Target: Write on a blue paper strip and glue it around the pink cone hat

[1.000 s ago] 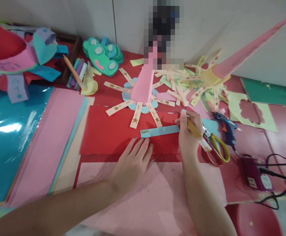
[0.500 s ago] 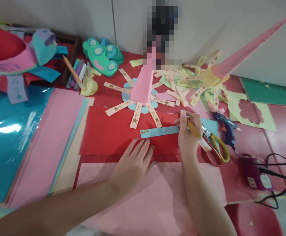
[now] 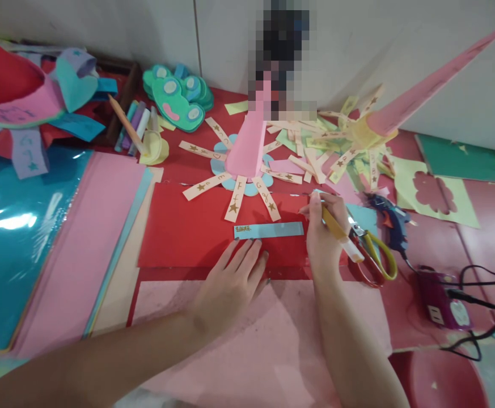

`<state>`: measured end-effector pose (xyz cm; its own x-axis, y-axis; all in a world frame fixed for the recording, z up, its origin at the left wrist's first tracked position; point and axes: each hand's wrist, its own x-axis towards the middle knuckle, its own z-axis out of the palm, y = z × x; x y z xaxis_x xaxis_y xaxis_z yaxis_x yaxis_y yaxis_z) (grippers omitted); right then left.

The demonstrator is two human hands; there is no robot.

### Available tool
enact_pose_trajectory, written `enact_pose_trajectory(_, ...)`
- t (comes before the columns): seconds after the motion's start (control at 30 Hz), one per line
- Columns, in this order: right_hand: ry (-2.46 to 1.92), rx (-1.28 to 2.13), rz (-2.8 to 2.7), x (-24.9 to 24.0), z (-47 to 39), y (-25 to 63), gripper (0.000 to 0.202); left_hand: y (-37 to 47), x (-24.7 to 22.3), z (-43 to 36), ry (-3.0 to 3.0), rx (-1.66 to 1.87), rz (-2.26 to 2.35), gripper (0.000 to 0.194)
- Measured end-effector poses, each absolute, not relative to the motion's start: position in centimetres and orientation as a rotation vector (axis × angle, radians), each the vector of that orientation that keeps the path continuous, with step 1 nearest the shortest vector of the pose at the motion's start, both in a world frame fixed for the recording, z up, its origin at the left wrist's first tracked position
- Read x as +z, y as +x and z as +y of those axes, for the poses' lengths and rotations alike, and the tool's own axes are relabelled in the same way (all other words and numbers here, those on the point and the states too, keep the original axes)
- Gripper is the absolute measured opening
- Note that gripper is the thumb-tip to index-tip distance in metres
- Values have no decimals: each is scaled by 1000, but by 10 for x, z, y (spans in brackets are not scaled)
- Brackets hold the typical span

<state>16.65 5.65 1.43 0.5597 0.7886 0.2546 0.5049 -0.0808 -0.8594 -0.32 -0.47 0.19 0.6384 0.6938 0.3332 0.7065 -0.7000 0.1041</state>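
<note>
A light blue paper strip lies on the red sheet, with small brown writing at its left end. Just below the strip, my left hand rests flat, fingers spread and fingertips near its lower edge. To the right of the strip, my right hand is closed around a yellow-and-white marker; the marker's tip is hidden. Behind the strip stands a pink paper cone on a blue scalloped base, with lettered strips fanned around it.
Scissors and a glue gun lie right of my right hand, near a purple box with a black cord. Coloured sheets are stacked at left. Green frog cutouts and another pink cone stand behind.
The light blue strip has shifted left and lies a little straighter. My right hand with the marker has moved very slightly left; my left hand has barely moved.
</note>
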Motion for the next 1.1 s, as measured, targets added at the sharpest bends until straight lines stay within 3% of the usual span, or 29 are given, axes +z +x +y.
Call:
enact_pose_trajectory(0.87,-1747,365,-1095,10,56,164,25,-4,0,-7,-2840,-407,-1286,40)
enact_pose_trajectory(1.1,-1603,519,-1191,12,53,157,20,-4,0,-7,-2815,-395,-1273,40)
